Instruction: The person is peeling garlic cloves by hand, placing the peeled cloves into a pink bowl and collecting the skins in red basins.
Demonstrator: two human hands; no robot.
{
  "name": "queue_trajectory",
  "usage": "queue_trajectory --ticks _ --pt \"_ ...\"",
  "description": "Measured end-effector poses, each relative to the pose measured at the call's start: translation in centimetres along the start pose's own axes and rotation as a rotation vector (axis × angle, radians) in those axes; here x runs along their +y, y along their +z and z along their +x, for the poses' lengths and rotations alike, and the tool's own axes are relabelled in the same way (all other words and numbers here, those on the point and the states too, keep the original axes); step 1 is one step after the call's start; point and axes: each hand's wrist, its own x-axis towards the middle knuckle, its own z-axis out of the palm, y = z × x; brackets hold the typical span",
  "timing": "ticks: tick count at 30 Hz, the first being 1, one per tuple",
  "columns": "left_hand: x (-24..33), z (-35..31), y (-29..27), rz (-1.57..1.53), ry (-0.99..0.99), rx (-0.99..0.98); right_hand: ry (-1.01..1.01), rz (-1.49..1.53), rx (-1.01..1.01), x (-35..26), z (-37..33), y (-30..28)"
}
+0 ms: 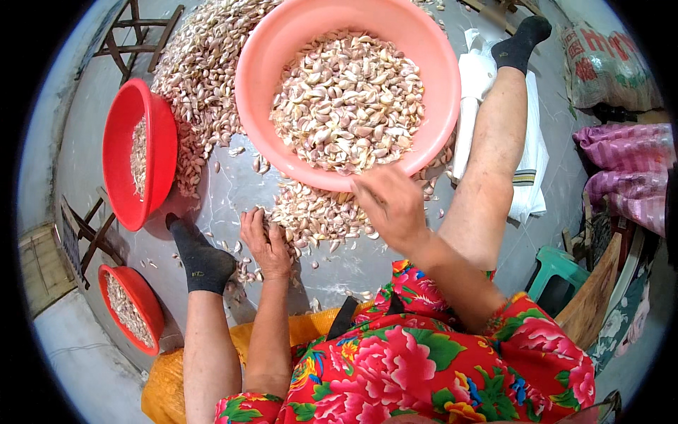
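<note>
A big pink basin [268, 63] full of garlic cloves [346, 99] stands tilted on the grey floor in front of me. My right hand [390, 205] grips its near rim, fingers curled over the edge. My left hand [263, 240] rests palm down on the floor, fingers spread, touching a small heap of loose cloves [311, 215] under the basin's front edge. My legs in dark socks stretch out on both sides of the basin.
A large pile of garlic cloves [201, 63] lies on the floor behind the basin. Two red basins [116, 155] [145, 297] with cloves sit at left, near wooden stools [138, 32]. White cloth, sacks and a green stool [558, 265] are at right.
</note>
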Motion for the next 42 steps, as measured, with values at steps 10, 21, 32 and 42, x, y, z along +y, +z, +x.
queue_trajectory --ticks 10,21,32,42 --pt "0.3 0.3 -0.1 -0.051 -0.029 0.009 -0.389 -0.512 -0.4 5.0 19.0 5.4" --pt "0.0 0.5 0.1 -0.093 -0.039 0.044 0.37 0.543 -0.404 5.2 16.3 1.4" --pt "17.5 7.4 -2.2 -1.119 -0.102 -0.167 0.862 1.427 -0.532 0.6 6.8 -2.4" --pt "17.9 6.4 -1.4 -0.991 -0.115 -0.123 0.866 1.283 -0.545 -0.2 4.7 -2.3"
